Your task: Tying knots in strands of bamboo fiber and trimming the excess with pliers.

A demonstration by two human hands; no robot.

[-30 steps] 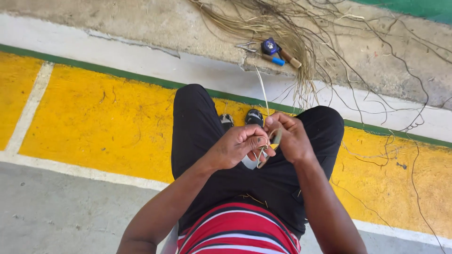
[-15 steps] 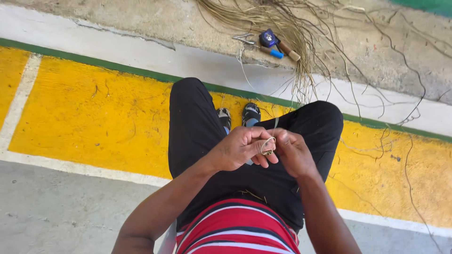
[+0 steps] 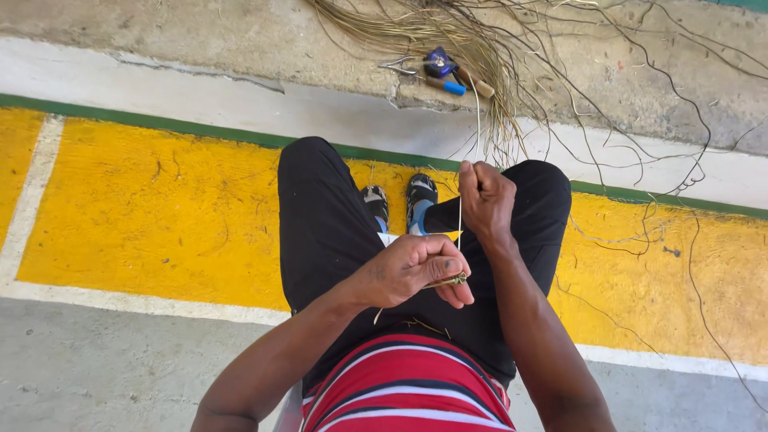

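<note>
Hands meet over the lap of a seated person in black trousers (image 3: 320, 232) and a red striped shirt (image 3: 408, 384), seen from the head camera looking straight down. The left hand (image 3: 412, 272) sits nearer the body, its fingers curled together and pinched on a small knotted bundle of dry straw fibre (image 3: 448, 281) that pokes out just right of the fingertips. The right hand (image 3: 486, 200) is farther out and a little to the right, above the right knee, closed into a fist on a single thin strand (image 3: 460, 220) that runs taut from the fist down to the bundle in the left hand; another length of the strand rises from the fist toward the far side. Between the knees, two feet in dark shoes (image 3: 400, 204) rest on the yellow painted floor (image 3: 160, 216), which is edged by a green line (image 3: 160, 124) on the far side and a white line (image 3: 120, 300) on the near side. Beyond the green line, on the grey concrete (image 3: 200, 40), lies a loose heap of dry fibres (image 3: 432, 32), spreading right in thin stray strands. Among the heap rest a few small tools (image 3: 444, 68), one with a blue handle, well apart from both hands.
</note>
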